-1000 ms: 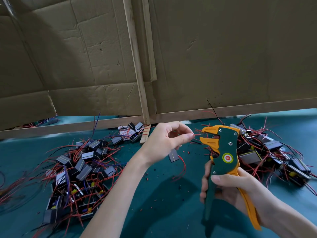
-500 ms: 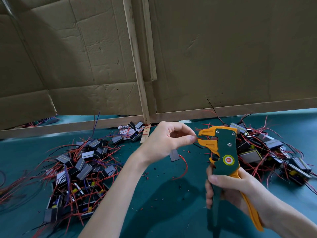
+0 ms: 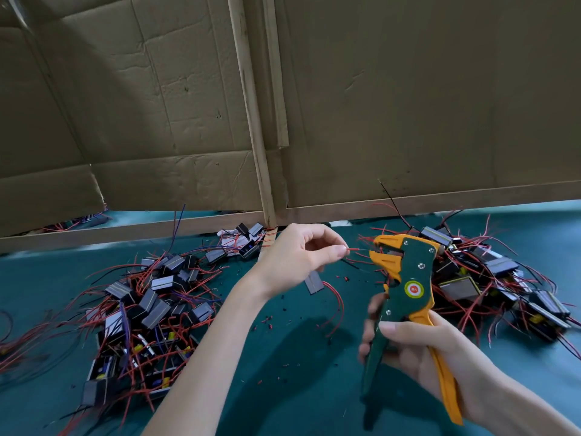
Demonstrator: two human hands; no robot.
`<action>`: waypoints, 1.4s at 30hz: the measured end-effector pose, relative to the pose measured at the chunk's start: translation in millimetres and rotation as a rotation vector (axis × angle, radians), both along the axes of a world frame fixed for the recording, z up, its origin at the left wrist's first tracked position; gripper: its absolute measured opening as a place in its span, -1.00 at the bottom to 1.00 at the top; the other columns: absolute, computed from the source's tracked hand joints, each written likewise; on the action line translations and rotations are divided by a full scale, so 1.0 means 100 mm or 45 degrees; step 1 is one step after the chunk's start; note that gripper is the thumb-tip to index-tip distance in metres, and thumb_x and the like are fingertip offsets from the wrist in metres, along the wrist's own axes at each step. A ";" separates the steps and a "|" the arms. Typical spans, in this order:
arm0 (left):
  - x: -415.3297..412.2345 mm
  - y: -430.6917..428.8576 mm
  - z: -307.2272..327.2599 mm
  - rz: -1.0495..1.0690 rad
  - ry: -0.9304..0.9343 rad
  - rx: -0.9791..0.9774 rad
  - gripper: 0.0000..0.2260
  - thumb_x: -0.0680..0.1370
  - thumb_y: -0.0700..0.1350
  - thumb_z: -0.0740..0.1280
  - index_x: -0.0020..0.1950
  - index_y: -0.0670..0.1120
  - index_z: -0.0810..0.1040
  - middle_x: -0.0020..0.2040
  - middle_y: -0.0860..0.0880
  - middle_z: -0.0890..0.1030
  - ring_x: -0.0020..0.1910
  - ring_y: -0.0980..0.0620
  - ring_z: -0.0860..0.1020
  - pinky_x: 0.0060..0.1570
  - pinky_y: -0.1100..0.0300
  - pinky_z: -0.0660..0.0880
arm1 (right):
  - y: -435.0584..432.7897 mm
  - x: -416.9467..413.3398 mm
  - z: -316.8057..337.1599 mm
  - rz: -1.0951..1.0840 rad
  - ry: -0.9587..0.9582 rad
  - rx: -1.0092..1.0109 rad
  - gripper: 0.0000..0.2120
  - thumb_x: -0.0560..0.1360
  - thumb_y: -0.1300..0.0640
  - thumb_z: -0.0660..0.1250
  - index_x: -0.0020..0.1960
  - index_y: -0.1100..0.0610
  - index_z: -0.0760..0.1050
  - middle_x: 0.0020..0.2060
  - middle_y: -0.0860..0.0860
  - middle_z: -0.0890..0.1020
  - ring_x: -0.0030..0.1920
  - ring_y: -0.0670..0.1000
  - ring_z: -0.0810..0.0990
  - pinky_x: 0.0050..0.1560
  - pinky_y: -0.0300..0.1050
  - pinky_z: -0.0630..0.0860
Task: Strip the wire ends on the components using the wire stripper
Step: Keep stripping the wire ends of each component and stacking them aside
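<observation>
Red wire (image 3: 353,248) pinch-held betw. L hand (image 3: 301,258) fingers; R hand (image 3: 418,354) fingers round wire stripper (image 3: 408,272), sticker (image 3: 414,289) unreadable.

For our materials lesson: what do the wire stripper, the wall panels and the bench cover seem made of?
Wire stripper: probably moulded plastic, matt green and orange, with shiny metal screws. Wall panels: brown cardboard, shown by creases and fold lines. Bench cover: matt teal, perhaps cloth or mat; weave cannot be told.

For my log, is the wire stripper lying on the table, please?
No, the right hand holds the wire stripper up by its handles.
</observation>
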State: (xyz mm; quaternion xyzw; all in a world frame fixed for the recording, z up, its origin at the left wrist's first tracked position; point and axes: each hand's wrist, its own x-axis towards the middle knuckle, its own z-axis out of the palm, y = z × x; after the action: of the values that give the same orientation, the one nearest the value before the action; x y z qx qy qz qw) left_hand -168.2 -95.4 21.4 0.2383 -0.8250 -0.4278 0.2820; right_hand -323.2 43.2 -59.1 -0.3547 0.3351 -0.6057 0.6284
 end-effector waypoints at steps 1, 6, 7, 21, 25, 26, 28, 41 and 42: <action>0.01 -0.02 0.00 0.038 0.005 -0.031 -0.89 0.54 -0.18 0.39 -0.18 -0.02 0.61 -0.34 0.14 0.57 -0.35 0.18 0.47 -0.24 0.36 0.41 | -0.01 -0.03 -0.01 0.007 -0.026 0.000 -0.49 0.05 0.20 0.69 -0.05 0.25 0.63 -0.24 0.32 0.56 -0.23 0.32 0.60 -0.14 0.18 0.58; -0.15 -0.09 0.07 0.301 0.105 -0.329 -0.88 0.53 -0.20 0.40 -0.18 -0.01 0.60 -0.27 0.16 0.59 -0.30 0.26 0.48 -0.18 0.39 0.36 | -0.05 -0.11 -0.03 -0.029 -0.149 0.153 -0.47 -0.05 0.24 0.66 -0.10 0.31 0.64 -0.21 0.37 0.58 -0.23 0.35 0.62 -0.18 0.23 0.60; -0.25 -0.08 0.11 0.341 0.155 -0.392 -0.89 0.53 -0.20 0.40 -0.17 -0.02 0.60 -0.26 0.14 0.59 -0.30 0.25 0.47 -0.18 0.37 0.35 | -0.07 -0.11 -0.03 -0.039 -0.162 0.209 -0.46 -0.10 0.25 0.67 -0.15 0.31 0.65 -0.20 0.37 0.58 -0.24 0.36 0.62 -0.20 0.22 0.61; -0.93 -0.12 0.06 0.114 0.051 -0.151 -0.70 0.58 -0.28 0.25 0.30 -0.12 0.49 0.21 -0.09 0.58 -0.03 -0.03 0.64 0.06 0.25 0.50 | -0.11 -0.13 -0.09 -0.068 -0.204 0.375 -0.54 -0.01 0.31 0.57 -0.13 0.37 0.57 -0.22 0.38 0.60 -0.28 0.34 0.64 -0.26 0.23 0.61; -0.30 -0.80 -0.13 0.812 -0.389 -0.193 -0.78 0.53 -0.31 0.22 0.14 -0.16 0.53 0.16 -0.15 0.58 0.12 -0.16 0.56 0.10 0.10 0.48 | -0.11 -0.14 -0.10 -0.072 -0.196 0.359 -0.63 0.14 0.30 0.41 -0.07 0.36 0.53 -0.21 0.37 0.60 -0.27 0.34 0.64 -0.24 0.24 0.62; -0.10 -0.96 -0.20 0.936 -0.625 -0.231 -0.81 0.53 -0.28 0.22 0.11 -0.17 0.52 0.13 -0.16 0.57 0.11 -0.17 0.55 0.03 0.09 0.48 | -0.11 -0.14 -0.10 -0.071 -0.192 0.359 -0.65 0.15 0.30 0.41 -0.08 0.35 0.54 -0.21 0.36 0.60 -0.26 0.34 0.64 -0.23 0.24 0.62; 0.28 -1.16 -0.34 1.036 -1.093 -0.262 -0.87 0.55 -0.21 0.23 0.07 -0.17 0.49 0.11 -0.16 0.56 0.08 -0.17 0.54 -0.01 0.07 0.48 | -0.12 -0.14 -0.11 -0.077 -0.186 0.367 -0.69 0.15 0.30 0.41 -0.11 0.35 0.56 -0.20 0.36 0.60 -0.26 0.34 0.64 -0.23 0.24 0.62; 0.86 -1.64 -0.64 1.002 -1.375 -0.399 -0.66 0.60 -0.04 0.25 0.35 -0.11 0.39 0.31 -0.14 0.49 0.29 -0.17 0.43 0.29 -0.06 0.29 | -0.13 -0.23 -0.12 -0.148 -0.166 0.355 -0.60 0.21 0.29 0.41 0.04 0.31 0.49 -0.18 0.35 0.61 -0.21 0.35 0.65 -0.17 0.24 0.60; 0.85 -1.65 -0.64 1.019 -1.396 -0.441 -0.70 0.59 -0.01 0.27 0.26 -0.11 0.46 0.28 -0.14 0.50 0.28 -0.18 0.43 0.28 -0.06 0.30 | -0.13 -0.23 -0.11 -0.146 -0.158 0.355 -0.59 0.20 0.29 0.42 0.04 0.31 0.49 -0.18 0.35 0.61 -0.21 0.35 0.65 -0.17 0.25 0.61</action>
State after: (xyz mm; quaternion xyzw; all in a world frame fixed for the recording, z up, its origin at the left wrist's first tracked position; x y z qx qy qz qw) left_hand -83.3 -260.4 -42.8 0.6570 -0.7534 0.0284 -0.0052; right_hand -346.2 30.6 -70.4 -0.2061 0.3961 -0.6090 0.6555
